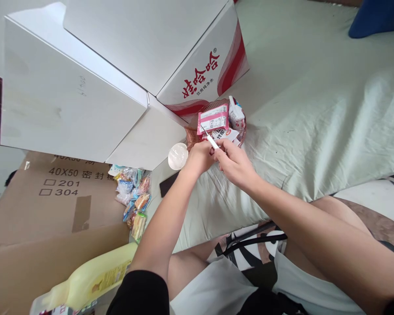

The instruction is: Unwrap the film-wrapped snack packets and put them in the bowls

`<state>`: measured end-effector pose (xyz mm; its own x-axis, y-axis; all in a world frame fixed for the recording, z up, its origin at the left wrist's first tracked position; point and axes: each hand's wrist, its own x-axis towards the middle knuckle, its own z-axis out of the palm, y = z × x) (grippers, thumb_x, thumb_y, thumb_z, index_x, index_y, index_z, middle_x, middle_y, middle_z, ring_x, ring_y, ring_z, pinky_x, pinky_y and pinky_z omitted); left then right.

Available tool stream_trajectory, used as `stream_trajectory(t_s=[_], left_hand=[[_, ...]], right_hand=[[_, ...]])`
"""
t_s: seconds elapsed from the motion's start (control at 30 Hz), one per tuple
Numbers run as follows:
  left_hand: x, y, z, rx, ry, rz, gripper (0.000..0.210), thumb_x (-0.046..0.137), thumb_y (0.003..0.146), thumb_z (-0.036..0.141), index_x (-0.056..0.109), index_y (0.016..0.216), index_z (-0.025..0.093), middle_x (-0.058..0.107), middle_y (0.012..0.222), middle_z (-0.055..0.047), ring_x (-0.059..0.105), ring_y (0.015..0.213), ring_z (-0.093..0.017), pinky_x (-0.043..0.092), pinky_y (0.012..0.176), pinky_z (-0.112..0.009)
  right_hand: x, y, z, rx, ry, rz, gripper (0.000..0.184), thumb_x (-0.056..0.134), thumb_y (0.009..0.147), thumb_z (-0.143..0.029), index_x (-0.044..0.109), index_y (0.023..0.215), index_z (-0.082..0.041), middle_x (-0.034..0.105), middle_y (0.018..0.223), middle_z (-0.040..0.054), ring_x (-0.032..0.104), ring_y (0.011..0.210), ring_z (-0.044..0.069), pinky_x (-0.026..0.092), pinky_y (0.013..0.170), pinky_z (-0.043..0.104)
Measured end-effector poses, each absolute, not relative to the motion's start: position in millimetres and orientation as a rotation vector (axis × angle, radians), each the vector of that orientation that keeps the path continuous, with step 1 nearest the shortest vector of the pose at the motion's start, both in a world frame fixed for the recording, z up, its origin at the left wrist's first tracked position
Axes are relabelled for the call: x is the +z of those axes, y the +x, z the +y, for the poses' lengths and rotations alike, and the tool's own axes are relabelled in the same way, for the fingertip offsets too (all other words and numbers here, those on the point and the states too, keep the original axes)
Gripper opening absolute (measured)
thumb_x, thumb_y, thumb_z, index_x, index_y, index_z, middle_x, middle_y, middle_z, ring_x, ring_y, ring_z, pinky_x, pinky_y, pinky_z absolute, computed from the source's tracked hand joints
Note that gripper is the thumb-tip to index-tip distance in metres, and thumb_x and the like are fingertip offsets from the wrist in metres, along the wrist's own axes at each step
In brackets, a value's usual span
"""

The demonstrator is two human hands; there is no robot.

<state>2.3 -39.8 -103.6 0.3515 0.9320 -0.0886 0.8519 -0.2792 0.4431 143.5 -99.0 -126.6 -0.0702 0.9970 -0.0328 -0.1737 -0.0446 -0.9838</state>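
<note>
In the head view, my right hand (234, 162) is closed around a slim white-handled tool (212, 141) with a thin dark tip, pointing up and left. Its exact kind is too small to tell. My left hand (201, 157) is curled up against the right one, fingers mostly hidden; what it grips, if anything, cannot be made out. Just beyond both hands sits a round see-through basket (243, 133) full of packaged snacks. A pink-and-white packet (213, 117) lies on top, behind the tool's tip. Left of my left hand is a pale round cup or lid (178, 156).
White cartons (72, 87) with red print rise at the back left. A brown cardboard box (52, 210) and several bagged snacks (137, 197) are at the left. A yellow bottle (98, 275) lies below. A dark flat object (168, 184) rests on the pale green sheet (315, 109).
</note>
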Motion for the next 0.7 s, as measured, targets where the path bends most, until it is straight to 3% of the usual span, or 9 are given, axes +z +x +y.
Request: stream_trajectory(t_s=[0.1,0.2,0.3,0.37,0.43,0.57,0.7], left_hand=[[-100.5,-3.0,-38.7,0.179,2.221,1.493,0.011,0.066,0.079,0.019,0.065,0.068,0.020,0.063,0.065,0.001,0.058,0.063,-0.017,0.041,0.061,-0.031],[-93.7,-26.1,-28.5,0.674,2.132,1.608,0.003,0.069,0.083,0.020,0.069,0.081,0.021,0.065,0.073,0.001,0.059,0.066,-0.015,0.043,0.061,-0.029],[-89.6,-48.7,-27.2,1.109,2.056,1.697,0.014,0.077,0.079,0.018,0.064,0.082,0.023,0.061,0.080,0.001,0.053,0.067,-0.012,0.041,0.056,-0.027],[-91.4,-55.7,-44.9,1.100,2.043,1.646,0.011,0.066,0.090,0.022,0.061,0.081,0.023,0.056,0.071,0.003,0.051,0.061,-0.011,0.040,0.053,-0.027],[-98.9,-57.8,-78.7,1.002,2.061,1.581,0.021,0.059,0.095,0.026,0.059,0.074,0.023,0.049,0.061,0.004,0.046,0.052,-0.011,0.035,0.047,-0.028],[-125.8,-69.3,-158.2,0.849,2.073,1.495,0.029,0.070,0.081,0.023,0.052,0.059,0.027,0.040,0.048,0.005,0.035,0.040,-0.013,0.024,0.036,-0.034],[-145.3,-103.1,-199.2,0.863,1.939,1.631,0.039,0.062,0.084,0.024,0.038,0.053,0.027,0.029,0.045,0.005,0.025,0.039,-0.014,0.020,0.035,-0.035]], right_hand=[[-129.5,142.0,-99.4,1.369,-1.073,-1.098,0.026,0.047,0.090,-0.034,0.063,0.106,-0.021,0.067,0.084,0.0017,0.059,0.071,0.017,0.044,0.067,0.030],[-128.9,142.2,-99.8,1.341,-1.070,-1.091,0.028,0.045,0.091,-0.034,0.064,0.109,-0.022,0.067,0.080,0.0003,0.059,0.071,0.017,0.046,0.070,0.031],[-125.6,144.5,-98.6,1.225,-1.092,-1.101,0.029,0.041,0.089,-0.028,0.066,0.104,-0.021,0.069,0.087,0.0029,0.061,0.081,0.020,0.047,0.079,0.033],[-124.0,146.2,-97.6,1.172,-1.114,-1.114,0.030,0.041,0.087,-0.025,0.066,0.104,-0.020,0.071,0.095,0.0055,0.062,0.087,0.022,0.047,0.082,0.034],[-124.2,146.3,-98.3,1.162,-1.121,-1.168,0.032,0.043,0.086,-0.023,0.067,0.108,-0.018,0.072,0.099,0.0073,0.063,0.090,0.022,0.048,0.083,0.035],[-132.4,138.1,-109.0,1.073,-1.054,-1.491,0.041,0.047,0.086,-0.019,0.067,0.121,-0.017,0.069,0.108,0.0103,0.064,0.097,0.024,0.048,0.088,0.035],[-146.1,123.5,-126.2,0.978,-1.078,-2.005,0.043,0.045,0.090,-0.015,0.069,0.126,-0.018,0.064,0.114,0.0130,0.062,0.093,0.023,0.047,0.081,0.035]])
